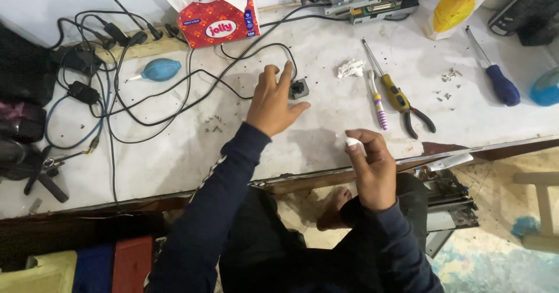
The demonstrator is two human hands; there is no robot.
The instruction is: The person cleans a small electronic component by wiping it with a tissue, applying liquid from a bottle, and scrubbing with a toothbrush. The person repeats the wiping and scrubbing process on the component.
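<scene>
My left hand (272, 99) reaches out over the white worktable (326, 60), its fingertips touching a small dark grey square part (299, 88) with a black cable leading to it. My right hand (369, 166) hovers near the table's front edge, fingers pinched on a small white piece, likely tissue (351, 142). Both arms wear dark blue sleeves.
A red tissue box (220, 18) and power strip (131, 43) with tangled black cables (174, 89) sit at the back left, beside a blue air blower (159, 69). To the right lie a crumpled tissue (350, 67), toothbrush (377, 101), pliers (407, 108), blue-handled screwdriver (495, 74) and yellow bottle (457, 4).
</scene>
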